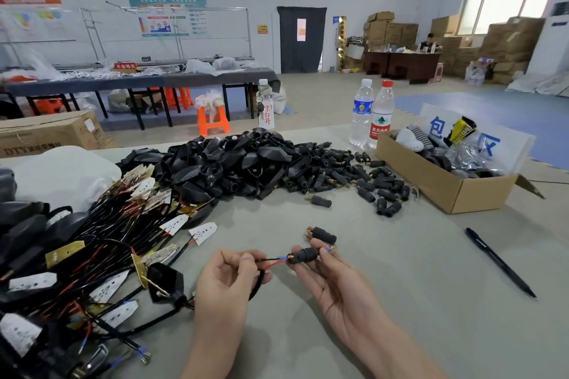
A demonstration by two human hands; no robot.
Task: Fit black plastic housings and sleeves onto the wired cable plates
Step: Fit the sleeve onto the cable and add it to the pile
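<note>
Right hand (326, 274) grips a matte black plastic sleeve (303, 255) at thumb and fingertips. The sleeve is cylindrical, its long axis running left to right. Left hand (229, 274), just left of the sleeve, pinches the thin red and black wires (274, 263) entering it. A second sleeve (323, 235) lies on the grey surface (400, 286) just beyond.

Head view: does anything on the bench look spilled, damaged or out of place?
Nothing looks damaged. Loose black sleeves lie scattered beyond the main pile, up to the cardboard box. A single sleeve lies apart in front of the pile, and a black pen lies loose at the right. Probably ordinary work clutter.
</note>
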